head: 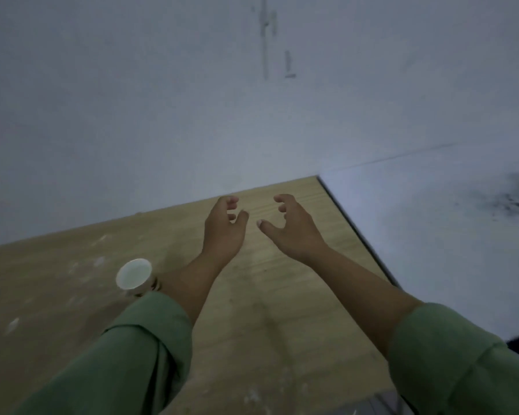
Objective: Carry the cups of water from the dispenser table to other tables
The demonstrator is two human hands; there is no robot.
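Note:
A white paper cup [134, 274] stands upright on the wooden table [267, 295], left of my left forearm and partly hidden by the green sleeve. My left hand [224, 227] hovers over the far part of the table with curled, spread fingers and holds nothing. My right hand [291, 227] hangs beside it, a small gap between them, fingers also apart and empty. Both hands are well beyond the cup. Whether the cup holds water cannot be told.
A pale wall [162, 100] rises right behind the table's far edge. The table's right edge [357, 235] runs diagonally, with light floor [432, 235] beyond it and a dark smudge [516, 196] at far right. Pale stains mark the tabletop.

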